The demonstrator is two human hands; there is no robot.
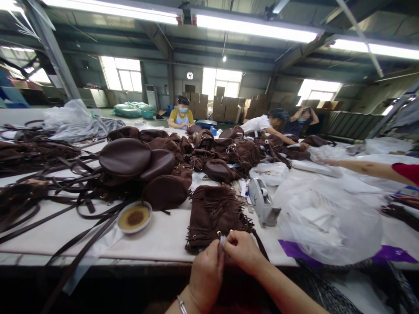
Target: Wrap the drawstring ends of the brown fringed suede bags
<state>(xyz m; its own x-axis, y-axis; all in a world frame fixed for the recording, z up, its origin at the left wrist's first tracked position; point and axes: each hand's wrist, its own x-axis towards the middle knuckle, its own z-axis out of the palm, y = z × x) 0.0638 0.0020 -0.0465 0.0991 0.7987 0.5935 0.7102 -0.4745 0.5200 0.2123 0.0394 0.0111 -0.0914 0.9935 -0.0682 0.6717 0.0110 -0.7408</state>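
A dark brown fringed suede bag (pixel 214 208) lies flat at the table's front edge, with small gold eyelets along its near end. Right at that end, my left hand (pixel 206 272) is closed in a pinch on a small whitish, see-through piece (pixel 222 240). Its exact kind is too small to make out. My right hand (pixel 244 250) pinches the same piece from the other side, fingertips close to the left thumb. Both hands partly cover the bag's near edge.
Brown bags (pixel 183 148) are heaped across the table, with straps (pixel 88 244) trailing left. A shallow dish (pixel 134 217) holds yellowish stuff. To the right are a grey tape dispenser (pixel 262 203) and clear plastic bags (pixel 327 218). Several people work beyond; a red-sleeved arm (pixel 369 168) reaches in.
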